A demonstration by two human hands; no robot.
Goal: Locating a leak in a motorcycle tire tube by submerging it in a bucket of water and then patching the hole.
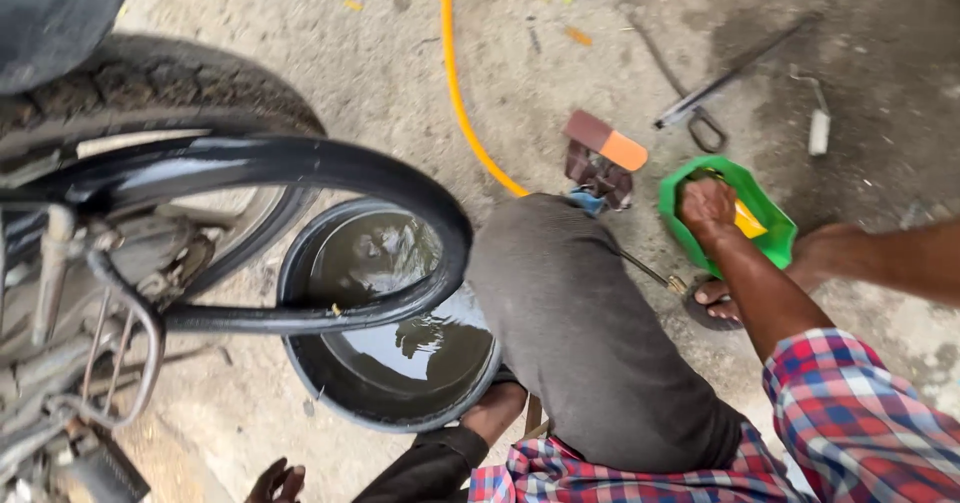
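A motorcycle's rear tyre [150, 88] is filling the upper left of the frame, with a black inner tube [300, 163] looping out from it toward the centre. Below the tube, a round black basin [300, 363] of dark water is sitting on the concrete floor [400, 43], just left of the person's bent knee in grey trousers [580, 333]. An orange hose [455, 83] is running down from the top centre toward the knee. At right of centre, a green tray [765, 208] is lying on the floor, and the right hand [708, 206] is reaching into it, fingers curled down; whether they are gripping anything cannot be told. The left hand [277, 483] is resting at the bottom edge, fingers loosely bent, holding nothing visible.
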